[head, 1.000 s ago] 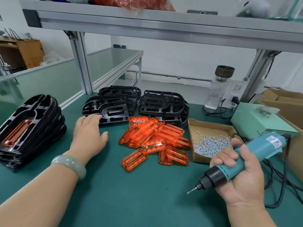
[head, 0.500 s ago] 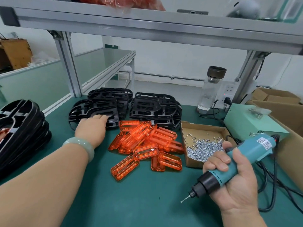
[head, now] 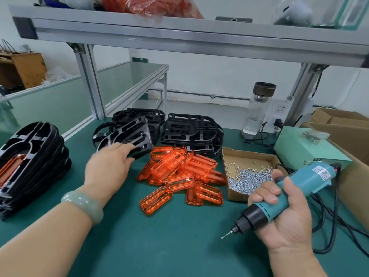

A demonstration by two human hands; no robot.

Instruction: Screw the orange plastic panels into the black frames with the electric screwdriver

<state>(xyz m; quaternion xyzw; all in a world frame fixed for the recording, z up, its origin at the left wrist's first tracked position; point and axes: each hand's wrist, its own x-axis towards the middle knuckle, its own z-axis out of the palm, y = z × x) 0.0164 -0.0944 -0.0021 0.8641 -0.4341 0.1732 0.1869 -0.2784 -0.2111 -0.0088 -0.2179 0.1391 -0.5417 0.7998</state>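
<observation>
My left hand [head: 108, 168] grips the near edge of a black frame [head: 129, 134] and holds it tilted up off a pile of black frames [head: 191, 130] at the back of the green bench. Right of that hand lies a heap of orange plastic panels [head: 179, 174], loose and overlapping. My right hand [head: 283, 218] holds the teal electric screwdriver [head: 289, 192] at the front right, its bit pointing down and left above the mat. A cardboard box of small silver screws [head: 249, 176] stands between the panels and the screwdriver.
A stack of finished black frames with an orange panel fitted [head: 30, 162] stands at the far left. A glass bottle [head: 259, 110], a green power unit [head: 303, 148], black cables [head: 329, 216] and cardboard boxes [head: 339, 120] crowd the right. An aluminium shelf [head: 179, 35] runs overhead.
My left hand went from resting on the top black frame to gripping it and tilting it up off the pile. My right hand keeps the screwdriver almost still.
</observation>
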